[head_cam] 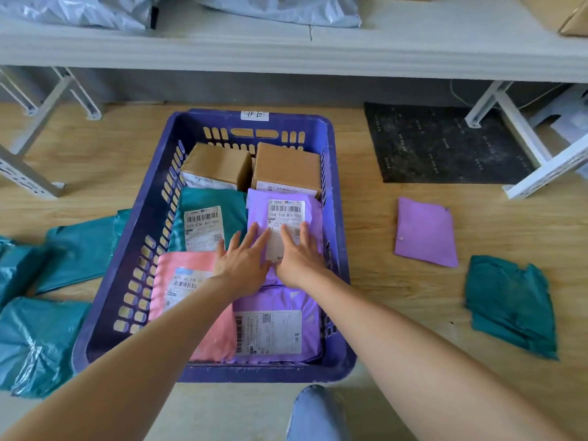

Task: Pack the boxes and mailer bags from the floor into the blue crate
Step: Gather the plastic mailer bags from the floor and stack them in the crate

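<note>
The left forearm covers much of the pink mailer bag (178,262), so only part of its label shows. The 2 hands hide the lower part of the label on the far purple mailer bag (259,214). The small print on every label is too blurred to read. The 2 boxes (216,162) (288,163) at the far end of the blue crate (254,372) are overlapped at their near edges by the bags. Whether anything lies beneath the bags cannot be told.

The left hand (243,259) and right hand (299,257) lie side by side, flat on the far purple mailer bag. Each grip is apart, with fingers straight and spread, clamped on nothing.

That bag sits in the crate's right half, just beside a teal mailer bag (210,198). A near purple mailer bag (276,297) lies next to the pink one.

On the wooden floor, right of the crate, lie a purple bag (424,232) and a crumpled teal bag (509,303). Several teal bags (38,342) on the left run out of view, one touching the crate's wall.

Beyond the crate a shelf (286,49) holds grey bags (280,11), cut off at the top. A black mat (445,144) lies under it between metal legs (509,122). A knee in jeans (318,412) shows at the bottom edge.
</note>
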Demonstrator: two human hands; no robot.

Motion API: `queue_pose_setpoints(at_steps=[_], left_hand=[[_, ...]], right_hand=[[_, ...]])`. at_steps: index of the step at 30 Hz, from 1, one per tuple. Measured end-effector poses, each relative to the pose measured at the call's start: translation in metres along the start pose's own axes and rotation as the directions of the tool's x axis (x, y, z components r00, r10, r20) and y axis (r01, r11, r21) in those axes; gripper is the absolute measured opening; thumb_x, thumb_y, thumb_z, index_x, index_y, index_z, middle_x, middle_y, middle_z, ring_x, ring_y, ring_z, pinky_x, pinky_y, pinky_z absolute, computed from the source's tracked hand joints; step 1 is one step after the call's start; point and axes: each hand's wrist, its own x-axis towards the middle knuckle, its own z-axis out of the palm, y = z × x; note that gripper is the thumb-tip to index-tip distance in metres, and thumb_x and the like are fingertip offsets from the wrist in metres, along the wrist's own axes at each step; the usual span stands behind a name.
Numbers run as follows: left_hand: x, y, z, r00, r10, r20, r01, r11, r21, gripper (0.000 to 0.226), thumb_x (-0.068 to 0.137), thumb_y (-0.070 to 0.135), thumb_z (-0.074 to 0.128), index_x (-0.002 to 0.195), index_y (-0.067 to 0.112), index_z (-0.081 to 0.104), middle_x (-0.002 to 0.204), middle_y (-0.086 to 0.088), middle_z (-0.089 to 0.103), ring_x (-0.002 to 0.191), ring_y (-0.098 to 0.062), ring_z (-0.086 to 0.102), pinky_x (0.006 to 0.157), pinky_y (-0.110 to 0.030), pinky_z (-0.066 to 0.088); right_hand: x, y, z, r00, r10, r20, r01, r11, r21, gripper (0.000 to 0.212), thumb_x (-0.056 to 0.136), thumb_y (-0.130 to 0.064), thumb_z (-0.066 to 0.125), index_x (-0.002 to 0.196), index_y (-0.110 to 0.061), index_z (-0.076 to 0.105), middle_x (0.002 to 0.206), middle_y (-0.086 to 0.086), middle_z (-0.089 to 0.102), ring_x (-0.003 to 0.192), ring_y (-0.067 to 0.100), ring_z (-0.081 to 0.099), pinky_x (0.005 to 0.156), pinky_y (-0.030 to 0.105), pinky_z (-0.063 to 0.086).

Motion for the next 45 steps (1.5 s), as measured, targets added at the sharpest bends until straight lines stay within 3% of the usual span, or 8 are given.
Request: queue_pose_setpoints(at_steps=[6, 11, 15, 19, 24, 30, 35, 45], left_hand=[[0.001, 0.007, -0.012, 0.999, -0.053, -0.014, 0.049, 0.983, -0.175, 0.058, 0.099, 0.028, 0.037, 0.151, 0.033, 0.011, 0.160, 0.006, -0.002, 0.148, -0.020, 0.000, 0.118, -0.050, 0.004], [0.004, 0.039, -0.042, 0.960, 0.035, -0.278, -0.124, 0.942, -0.312, 0.057, 0.097, 0.013, 0.042, 0.150, 0.020, 0.022, 0.159, -0.006, 0.013, 0.146, -0.024, 0.017, 0.115, -0.045, 0.022], [0.006, 0.097, -0.067, 0.922, 0.098, -0.376, -0.237, 0.908, -0.346, 0.055, 0.098, 0.012, 0.039, 0.149, 0.025, 0.022, 0.159, 0.002, 0.013, 0.142, -0.022, 0.027, 0.107, -0.037, 0.032], [0.012, 0.170, -0.070, 0.873, 0.246, -0.421, -0.389, 0.873, -0.296, 0.055, 0.097, 0.011, 0.038, 0.149, 0.024, 0.024, 0.158, -0.001, 0.018, 0.144, -0.021, 0.021, 0.113, -0.037, 0.029], [0.021, 0.254, -0.048, 0.856, 0.419, -0.302, -0.490, 0.844, -0.218, 0.061, 0.095, 0.009, 0.039, 0.150, 0.028, 0.019, 0.159, 0.000, 0.013, 0.146, -0.017, 0.016, 0.111, -0.031, 0.025], [0.037, 0.347, 0.001, 0.842, 0.524, -0.128, -0.539, 0.828, -0.158, 0.058, 0.096, 0.014, 0.039, 0.150, 0.025, 0.019, 0.159, -0.001, 0.012, 0.145, -0.022, 0.019, 0.113, -0.037, 0.029], [0.048, 0.405, 0.056, 0.818, 0.576, 0.014, -0.570, 0.813, -0.119, 0.056, 0.099, 0.020, 0.039, 0.150, 0.026, 0.016, 0.159, -0.001, 0.010, 0.142, -0.026, 0.027, 0.109, -0.035, 0.028], [0.096, 0.440, 0.166, 0.757, 0.568, 0.323, -0.584, 0.810, -0.055, 0.052, 0.099, 0.018, 0.038, 0.149, 0.026, 0.024, 0.159, -0.005, 0.011, 0.145, -0.023, 0.019, 0.117, -0.032, 0.019]], right_hand=[[-0.007, 0.002, -0.019, 0.998, -0.057, -0.014, 0.058, 0.993, 0.099, 0.078, 0.091, -0.018, 0.051, 0.152, -0.027, 0.004, 0.159, 0.004, -0.016, 0.147, 0.030, 0.003, 0.114, 0.049, 0.025], [-0.031, 0.011, -0.059, 0.915, -0.228, -0.332, 0.346, 0.867, 0.358, 0.061, 0.095, -0.014, 0.050, 0.150, -0.020, 0.025, 0.160, 0.003, 0.014, 0.147, 0.017, 0.013, 0.116, 0.035, 0.023], [-0.052, 0.052, -0.094, 0.846, -0.144, -0.513, 0.401, 0.806, 0.435, 0.057, 0.094, -0.008, 0.048, 0.148, -0.017, 0.031, 0.157, 0.002, 0.023, 0.145, 0.014, 0.020, 0.114, 0.027, 0.021], [-0.066, 0.120, -0.117, 0.800, -0.021, -0.599, 0.352, 0.826, 0.440, 0.057, 0.093, -0.004, 0.048, 0.147, -0.015, 0.034, 0.155, 0.004, 0.030, 0.143, 0.017, 0.027, 0.116, 0.033, 0.027], [-0.080, 0.220, -0.130, 0.783, 0.163, -0.600, 0.182, 0.863, 0.472, 0.057, 0.093, -0.008, 0.049, 0.146, -0.020, 0.033, 0.148, 0.003, 0.041, 0.133, 0.022, 0.041, 0.105, 0.035, 0.038], [-0.090, 0.333, -0.120, 0.737, 0.331, -0.589, 0.044, 0.846, 0.531, 0.054, 0.091, -0.008, 0.049, 0.143, -0.014, 0.039, 0.144, 0.007, 0.042, 0.129, 0.025, 0.044, 0.104, 0.035, 0.037], [-0.089, 0.415, -0.097, 0.704, 0.468, -0.534, -0.069, 0.794, 0.604, 0.051, 0.093, -0.008, 0.046, 0.143, -0.015, 0.038, 0.146, 0.006, 0.040, 0.131, 0.022, 0.042, 0.102, 0.030, 0.034], [-0.071, 0.527, -0.036, 0.640, 0.691, -0.336, -0.275, 0.615, 0.739, 0.053, 0.093, -0.016, 0.053, 0.143, -0.010, 0.035, 0.146, 0.010, 0.036, 0.130, 0.028, 0.044, 0.107, 0.040, 0.038]])
